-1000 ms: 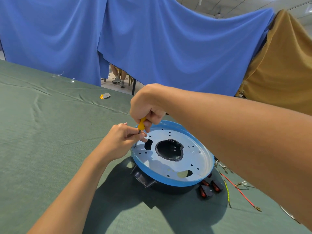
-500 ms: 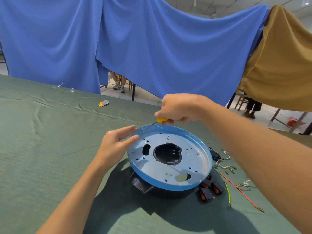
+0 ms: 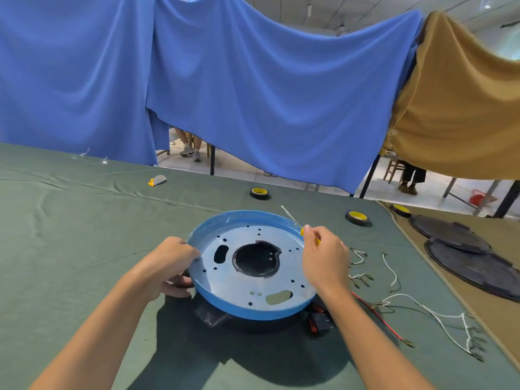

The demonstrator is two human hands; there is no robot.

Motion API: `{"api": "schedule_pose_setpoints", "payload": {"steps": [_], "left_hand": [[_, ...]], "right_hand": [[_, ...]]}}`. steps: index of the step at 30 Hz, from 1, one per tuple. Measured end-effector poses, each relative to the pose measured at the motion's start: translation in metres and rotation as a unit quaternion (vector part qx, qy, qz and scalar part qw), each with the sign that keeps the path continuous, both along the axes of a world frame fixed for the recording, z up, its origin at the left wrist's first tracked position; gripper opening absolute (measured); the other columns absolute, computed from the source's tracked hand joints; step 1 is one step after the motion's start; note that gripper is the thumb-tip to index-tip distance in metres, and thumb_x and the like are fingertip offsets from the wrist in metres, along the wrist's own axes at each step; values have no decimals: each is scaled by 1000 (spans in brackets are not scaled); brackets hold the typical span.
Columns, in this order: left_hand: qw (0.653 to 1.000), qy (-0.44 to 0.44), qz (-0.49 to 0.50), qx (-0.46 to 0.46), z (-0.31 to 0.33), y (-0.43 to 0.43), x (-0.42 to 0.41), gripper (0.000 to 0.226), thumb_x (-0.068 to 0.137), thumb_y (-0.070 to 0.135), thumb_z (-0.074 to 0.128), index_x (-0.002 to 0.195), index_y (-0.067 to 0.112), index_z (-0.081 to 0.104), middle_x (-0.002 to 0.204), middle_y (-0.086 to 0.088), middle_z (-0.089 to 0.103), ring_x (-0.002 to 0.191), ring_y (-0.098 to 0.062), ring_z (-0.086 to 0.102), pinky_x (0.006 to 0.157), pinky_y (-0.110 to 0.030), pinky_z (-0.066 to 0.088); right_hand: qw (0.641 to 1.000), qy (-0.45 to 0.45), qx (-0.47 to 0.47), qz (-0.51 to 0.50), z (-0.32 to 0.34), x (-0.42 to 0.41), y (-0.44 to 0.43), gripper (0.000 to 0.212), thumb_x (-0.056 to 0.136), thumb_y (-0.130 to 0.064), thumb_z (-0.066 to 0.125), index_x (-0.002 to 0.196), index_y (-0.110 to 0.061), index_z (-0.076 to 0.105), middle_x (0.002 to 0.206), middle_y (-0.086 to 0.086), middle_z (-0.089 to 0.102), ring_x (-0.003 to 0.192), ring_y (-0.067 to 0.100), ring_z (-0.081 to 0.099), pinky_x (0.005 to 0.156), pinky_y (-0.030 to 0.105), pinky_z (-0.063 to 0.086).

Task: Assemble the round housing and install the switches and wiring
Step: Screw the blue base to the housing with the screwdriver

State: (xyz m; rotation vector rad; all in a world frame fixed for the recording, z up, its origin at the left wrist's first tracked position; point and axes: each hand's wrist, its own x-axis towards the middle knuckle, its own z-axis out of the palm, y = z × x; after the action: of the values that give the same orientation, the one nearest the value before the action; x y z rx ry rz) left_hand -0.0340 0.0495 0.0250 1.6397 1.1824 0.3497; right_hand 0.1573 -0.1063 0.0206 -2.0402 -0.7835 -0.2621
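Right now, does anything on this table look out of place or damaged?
Nothing broken that I can see. Loose wires sprawl over the green cloth right of the blue plate, and red switches lie loose by its near edge. The black lip around the plate's centre hole looks jagged.

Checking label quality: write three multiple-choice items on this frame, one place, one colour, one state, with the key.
1. The red switches lie: A. inside the plate's centre hole B. on the cloth by the plate's near right edge C. beside a tape roll
2. The screwdriver handle is: A. red B. yellow C. green
3. The left grip: A. lies flat on the cloth B. pinches a wire C. holds the plate's left rim
Key: 1B, they show beneath that edge; 2B, yellow shows above the right grip; 3C, fingers curl round the rim.
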Motion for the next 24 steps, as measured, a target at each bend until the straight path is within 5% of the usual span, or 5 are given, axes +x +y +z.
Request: {"api": "schedule_pose_setpoints", "payload": {"steps": [7,11,14,19,24], "left_hand": [[988,-100,65,-100,10,-12,3,13,94,18,51,91,9,59,81,-15,55,51,-24,49,40,-25,42],[958,-202,143,-141,16,-20,11,6,88,15,58,94,13,57,88,-11,61,70,-25,55,53,-32,45],[947,-244,164,-130,27,-20,10,14,88,26,65,95,14,61,90,-10,65,75,-26,60,60,-33,47],[933,-301,189,-59,50,-15,5,35,82,44,75,96,13,67,86,-6,69,68,-25,62,59,-30,48],[918,-326,179,140,72,-25,-2,45,66,56,74,106,35,74,101,3,74,103,-26,67,95,-48,52]], "right_hand": [[991,30,124,-33,-5,0,-4,35,102,-32,42,77,-13,57,66,-3,57,68,19,54,61,29,35],[986,62,148,-47,-7,-6,0,37,102,-34,41,75,-14,57,64,-5,57,63,11,54,54,28,39],[985,79,150,-30,-9,-10,1,40,102,-35,40,76,-11,59,65,1,60,68,20,58,64,38,48],[975,128,179,-22,-6,-11,-2,38,101,-34,41,77,-12,61,66,1,60,71,25,57,67,38,45],[944,236,228,18,5,-9,-9,39,102,-35,41,79,-13,62,63,-2,55,60,17,48,62,34,40]]}}
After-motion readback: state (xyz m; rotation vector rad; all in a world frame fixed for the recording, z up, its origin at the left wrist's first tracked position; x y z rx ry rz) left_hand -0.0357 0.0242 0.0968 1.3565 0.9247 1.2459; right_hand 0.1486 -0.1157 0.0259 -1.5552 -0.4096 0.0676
